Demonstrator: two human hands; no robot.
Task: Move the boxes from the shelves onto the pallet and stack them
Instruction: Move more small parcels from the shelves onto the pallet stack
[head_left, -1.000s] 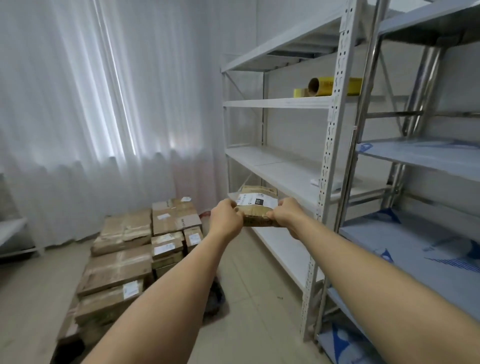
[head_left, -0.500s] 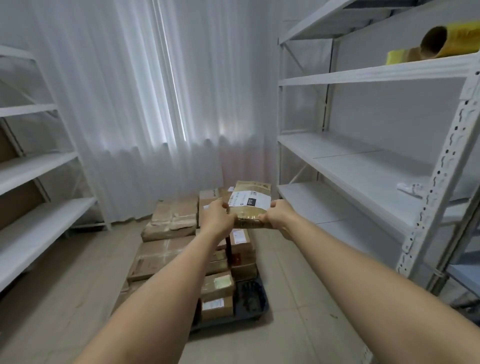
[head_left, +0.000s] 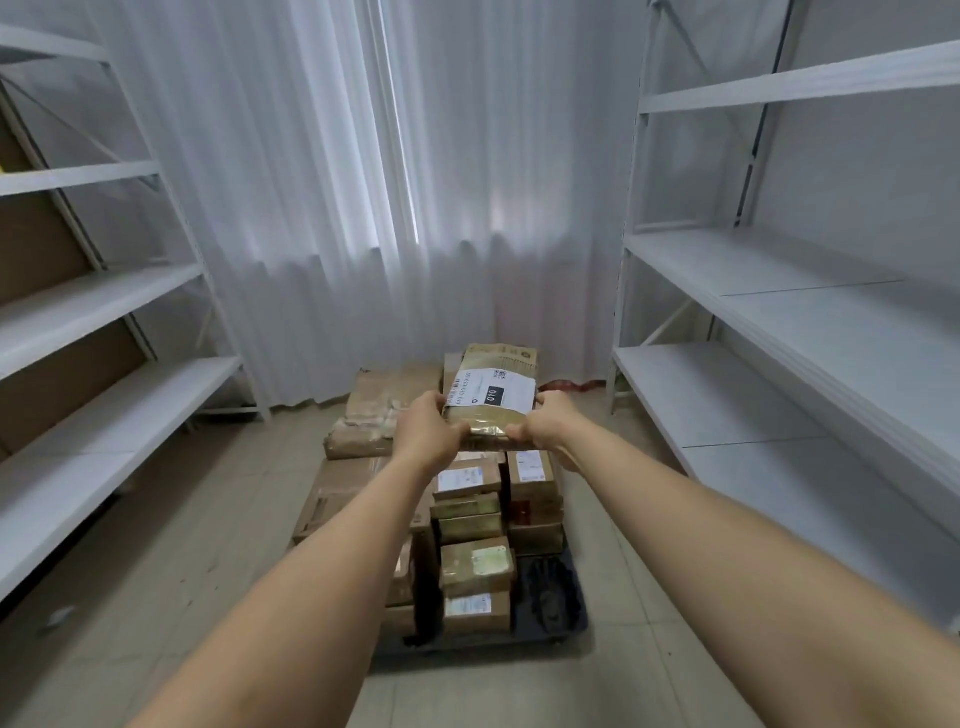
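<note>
A flat brown cardboard box wrapped in glossy clear tape (head_left: 491, 397) is held out at arm's length above the dark plastic pallet (head_left: 563, 610). Its left edge is gripped by the left hand (head_left: 428, 434), fingers curled over the top and thumb at the near corner; its right edge is gripped in the same way by the right hand (head_left: 550, 427). A white rectangular shipping label with a black patch is stuck across the top face of the box. On the pallet, taped brown cardboard boxes with white labels (head_left: 475, 540) are stacked in rows, the larger, crumpled ones towards its left and far side. A bare strip of the pallet's ribbed surface is seen at its near right corner. White metal shelving with flat boards (head_left: 779, 322) stands to the right of the pallet, and a similar white rack (head_left: 78, 312) to its left. Behind the pallet, sheer white pleated curtains (head_left: 363, 182) are hung down to the pale tiled floor (head_left: 208, 545).
</note>
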